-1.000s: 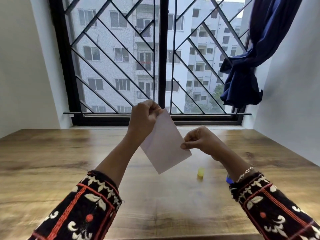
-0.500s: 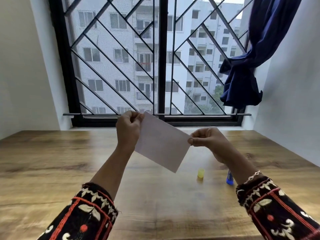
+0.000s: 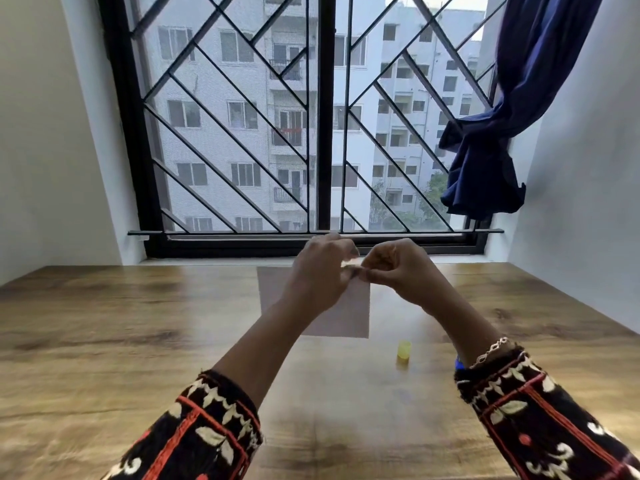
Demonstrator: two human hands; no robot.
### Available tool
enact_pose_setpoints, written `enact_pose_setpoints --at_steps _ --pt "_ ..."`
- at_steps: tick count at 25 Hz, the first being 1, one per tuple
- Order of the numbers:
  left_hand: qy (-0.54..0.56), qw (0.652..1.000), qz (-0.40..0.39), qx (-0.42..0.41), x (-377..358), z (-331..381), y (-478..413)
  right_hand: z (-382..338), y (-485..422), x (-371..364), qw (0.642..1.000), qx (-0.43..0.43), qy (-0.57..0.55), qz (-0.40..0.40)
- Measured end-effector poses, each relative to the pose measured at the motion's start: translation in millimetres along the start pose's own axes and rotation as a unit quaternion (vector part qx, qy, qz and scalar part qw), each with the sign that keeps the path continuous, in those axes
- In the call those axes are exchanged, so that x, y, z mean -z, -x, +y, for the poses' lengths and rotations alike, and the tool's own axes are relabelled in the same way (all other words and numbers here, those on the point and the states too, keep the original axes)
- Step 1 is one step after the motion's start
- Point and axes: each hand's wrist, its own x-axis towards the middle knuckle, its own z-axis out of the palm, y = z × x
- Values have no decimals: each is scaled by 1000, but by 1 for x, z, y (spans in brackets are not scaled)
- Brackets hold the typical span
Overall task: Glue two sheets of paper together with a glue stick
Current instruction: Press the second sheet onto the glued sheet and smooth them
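Hands meet above the far-middle of the wooden tabletop (image 3: pixel 104 341), just below the window (image 3: pixel 322 133). Left hand (image 3: pixel 320 275) and right hand (image 3: pixel 398 271) are both curled, fingertips nearly touching, w/ a small pale bit pinched between them, blurred, so can't tell what it is or which hand has the grip. Paper (image 3: pixel 349 317) shows as a greyish sheet behind and under the left hand; can't tell if it lies flat on the tabletop or hangs from the fingers. Only one sheet is distinguishable. Yellow cap (image 3: pixel 403 350) stands on the tabletop near the right forearm, apart from the paper. Blue glue stick (image 3: pixel 459 363) is mostly hidden behind the right wrist, approx. beside the bracelet (image 3: pixel 491 349). Dark blue curtain (image 3: pixel 491 140) hangs knotted at the right of the window.
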Motion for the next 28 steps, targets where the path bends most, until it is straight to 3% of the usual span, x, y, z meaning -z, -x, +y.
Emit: enact_pose_setpoints --at_steps 4,13,28 --pt "11 999 -24 35 4 -2 -4 -3 -2 -3 1000 17 11 6" --pt "69 998 4 -1 7 -6 -5 -4 -5 -11 994 -26 -93 -58" --pt "179 974 101 89 -2 -21 3 21 6 -7 994 -71 -45 -75"
